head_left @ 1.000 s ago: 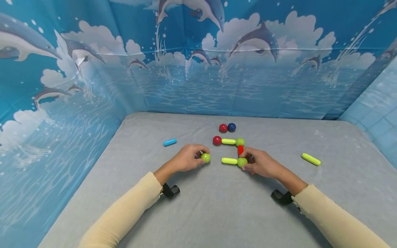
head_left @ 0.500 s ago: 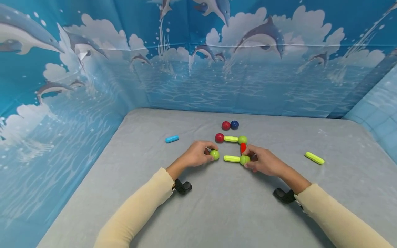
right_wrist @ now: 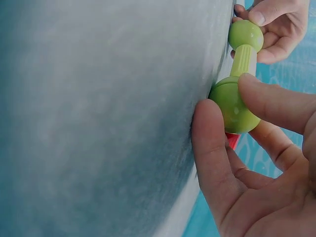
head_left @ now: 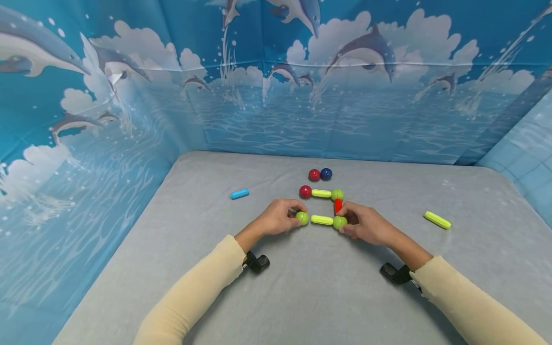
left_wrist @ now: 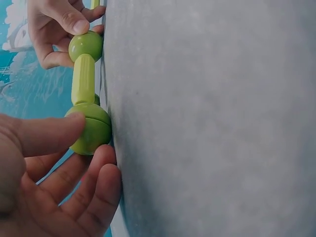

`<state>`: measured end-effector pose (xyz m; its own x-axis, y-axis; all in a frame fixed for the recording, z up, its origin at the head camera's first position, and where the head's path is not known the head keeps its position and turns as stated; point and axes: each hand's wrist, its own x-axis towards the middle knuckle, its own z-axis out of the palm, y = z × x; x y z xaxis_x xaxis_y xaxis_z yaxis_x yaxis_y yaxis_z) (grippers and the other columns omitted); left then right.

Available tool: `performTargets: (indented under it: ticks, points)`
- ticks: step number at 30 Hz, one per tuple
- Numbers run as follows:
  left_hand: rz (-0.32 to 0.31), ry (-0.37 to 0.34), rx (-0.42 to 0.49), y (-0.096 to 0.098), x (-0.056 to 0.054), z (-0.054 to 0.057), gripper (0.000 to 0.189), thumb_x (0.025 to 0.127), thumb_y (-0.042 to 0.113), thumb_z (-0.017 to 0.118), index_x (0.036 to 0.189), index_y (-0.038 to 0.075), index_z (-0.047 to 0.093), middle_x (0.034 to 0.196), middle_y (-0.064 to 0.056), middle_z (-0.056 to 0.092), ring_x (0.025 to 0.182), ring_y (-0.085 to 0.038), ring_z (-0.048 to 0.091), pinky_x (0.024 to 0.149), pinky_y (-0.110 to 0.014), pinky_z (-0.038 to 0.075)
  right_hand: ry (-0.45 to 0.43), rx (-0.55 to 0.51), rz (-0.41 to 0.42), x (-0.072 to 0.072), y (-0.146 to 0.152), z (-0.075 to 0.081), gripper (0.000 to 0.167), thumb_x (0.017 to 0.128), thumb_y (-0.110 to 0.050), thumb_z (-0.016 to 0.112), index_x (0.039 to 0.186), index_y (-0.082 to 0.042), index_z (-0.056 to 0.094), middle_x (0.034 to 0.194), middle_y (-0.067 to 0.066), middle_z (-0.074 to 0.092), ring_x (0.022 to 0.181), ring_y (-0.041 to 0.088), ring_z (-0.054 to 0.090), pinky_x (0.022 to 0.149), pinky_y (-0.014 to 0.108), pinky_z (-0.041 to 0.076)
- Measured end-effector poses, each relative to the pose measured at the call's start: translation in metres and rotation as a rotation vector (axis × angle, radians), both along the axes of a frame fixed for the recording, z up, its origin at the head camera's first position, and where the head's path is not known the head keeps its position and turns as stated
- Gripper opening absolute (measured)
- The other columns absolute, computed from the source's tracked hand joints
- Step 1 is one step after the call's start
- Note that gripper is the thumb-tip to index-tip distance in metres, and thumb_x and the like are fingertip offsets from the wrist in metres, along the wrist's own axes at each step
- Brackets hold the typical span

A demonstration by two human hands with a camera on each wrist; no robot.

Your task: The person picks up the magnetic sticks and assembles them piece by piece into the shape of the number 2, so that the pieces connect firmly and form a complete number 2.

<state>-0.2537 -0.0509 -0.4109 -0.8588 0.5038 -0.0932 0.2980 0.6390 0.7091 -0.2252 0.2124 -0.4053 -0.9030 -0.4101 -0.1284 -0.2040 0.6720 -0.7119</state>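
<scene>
My left hand (head_left: pixel 279 218) pinches a green ball (head_left: pixel 302 218) between thumb and fingers, close to the left end of a yellow rod (head_left: pixel 322 220). At that rod's other end is a second green ball (head_left: pixel 339 222), gripped by my right hand (head_left: pixel 364 223). From it a red rod (head_left: pixel 338 206), partly behind my right fingers, runs back to another green ball (head_left: pixel 337 194). There a second yellow rod (head_left: pixel 321 193) leads left to a red ball (head_left: pixel 305 191). In the left wrist view the held ball (left_wrist: pixel 94 129) lines up with the rod (left_wrist: pixel 84 79); contact is hard to tell.
Behind the joined pieces lie a loose red ball (head_left: pixel 314 175) and a dark blue ball (head_left: pixel 326 174), side by side. A blue rod (head_left: pixel 239 193) is at left, a yellow-green rod (head_left: pixel 437 219) at right. The grey table (head_left: pixel 310 297) backs onto a dolphin-print curtain (head_left: pixel 241 115).
My left hand has moved right with its green ball, up close to the yellow rod's left end. My right hand keeps its grip on the other green ball. The head view has shifted slightly.
</scene>
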Motion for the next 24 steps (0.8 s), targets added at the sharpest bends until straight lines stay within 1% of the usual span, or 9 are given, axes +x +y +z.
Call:
performTargets:
  ticks: [6, 10, 17, 19, 20, 22, 24]
  points:
    - [-0.014, -0.007, 0.011, 0.001, -0.001, -0.001, 0.033, 0.092, 0.009, 0.068, 0.125, 0.014, 0.067, 0.130, -0.009, 0.065, 0.106, -0.021, 0.066, 0.074, -0.024, 0.054, -0.010, -0.009, 0.012, -0.001, -0.001, 0.001, 0.019, 0.093, -0.006, 0.066, 0.109, -0.008, 0.057, 0.106, 0.013, 0.063, 0.085, 0.018, 0.061, 0.064, 0.030, 0.056]
    - [-0.022, -0.017, 0.005, -0.001, -0.002, 0.001, 0.032, 0.092, 0.010, 0.068, 0.124, 0.014, 0.066, 0.130, -0.009, 0.065, 0.107, -0.021, 0.066, 0.076, -0.025, 0.054, -0.019, -0.011, 0.011, -0.002, -0.003, 0.002, 0.020, 0.093, -0.007, 0.067, 0.110, -0.008, 0.056, 0.106, 0.013, 0.063, 0.085, 0.018, 0.060, 0.065, 0.030, 0.056]
    - [-0.042, -0.050, 0.014, -0.004, -0.005, 0.001, 0.031, 0.092, 0.012, 0.069, 0.124, 0.013, 0.066, 0.126, -0.008, 0.066, 0.103, -0.019, 0.065, 0.073, -0.024, 0.054, -0.026, -0.011, 0.006, -0.003, -0.005, 0.000, 0.021, 0.093, -0.007, 0.067, 0.111, -0.007, 0.056, 0.106, 0.014, 0.063, 0.084, 0.018, 0.060, 0.065, 0.031, 0.056]
    - [-0.029, -0.054, 0.019, -0.004, -0.007, 0.000, 0.031, 0.094, 0.015, 0.067, 0.125, 0.013, 0.065, 0.128, -0.007, 0.065, 0.103, -0.019, 0.064, 0.075, -0.026, 0.054, -0.023, -0.009, 0.007, -0.003, -0.005, 0.000, 0.021, 0.093, -0.007, 0.067, 0.111, -0.007, 0.056, 0.106, 0.014, 0.063, 0.083, 0.018, 0.060, 0.064, 0.031, 0.056]
    - [-0.016, -0.048, 0.022, -0.004, -0.008, -0.001, 0.032, 0.094, 0.016, 0.067, 0.126, 0.013, 0.065, 0.129, -0.007, 0.065, 0.105, -0.019, 0.064, 0.078, -0.028, 0.055, -0.023, -0.009, 0.007, -0.003, -0.005, -0.001, 0.021, 0.093, -0.007, 0.067, 0.111, -0.007, 0.056, 0.106, 0.014, 0.063, 0.083, 0.018, 0.060, 0.064, 0.031, 0.056]
    - [0.023, -0.026, 0.029, -0.003, -0.013, -0.001, 0.034, 0.096, 0.019, 0.065, 0.129, 0.013, 0.063, 0.134, -0.006, 0.062, 0.109, -0.021, 0.063, 0.086, -0.034, 0.055, -0.022, -0.008, 0.006, -0.003, -0.005, -0.001, 0.021, 0.093, -0.006, 0.067, 0.111, -0.007, 0.056, 0.106, 0.014, 0.063, 0.084, 0.018, 0.060, 0.064, 0.031, 0.056]
    - [0.062, 0.007, 0.028, 0.000, -0.021, -0.001, 0.039, 0.097, 0.021, 0.062, 0.135, 0.013, 0.059, 0.142, -0.007, 0.057, 0.118, -0.023, 0.060, 0.097, -0.040, 0.052, -0.021, -0.008, 0.001, -0.003, -0.005, -0.001, 0.021, 0.092, -0.006, 0.067, 0.111, -0.007, 0.056, 0.107, 0.015, 0.063, 0.085, 0.019, 0.061, 0.064, 0.031, 0.056]
